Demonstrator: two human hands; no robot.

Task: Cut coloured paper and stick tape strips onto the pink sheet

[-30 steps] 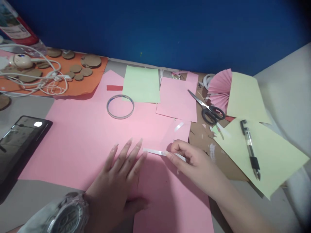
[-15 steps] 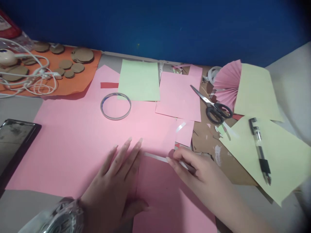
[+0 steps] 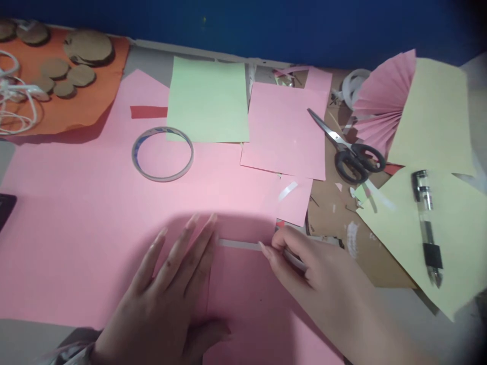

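My left hand (image 3: 167, 289) lies flat with fingers spread on a large pink paper sheet (image 3: 95, 203), pressing along the left edge of a smaller pink sheet (image 3: 243, 299). My right hand (image 3: 304, 263) pinches the right end of a thin white tape strip (image 3: 238, 245), which lies along the top edge of the smaller sheet. A nearly used-up tape ring (image 3: 162, 153) rests on the large sheet beyond my left hand.
Green paper (image 3: 209, 99) and another pink sheet (image 3: 285, 126) lie at the back. Scissors (image 3: 348, 149), a pleated pink fan (image 3: 380, 101), yellow sheets (image 3: 429, 213) and a pen (image 3: 428, 223) sit to the right. Cardboard discs (image 3: 76, 56) on orange paper and white cables (image 3: 15, 101) are at the far left.
The view has dipped and moved closer, so the phone at the left has nearly left the frame. Both hands stay on the pink sheets with the strip in place.
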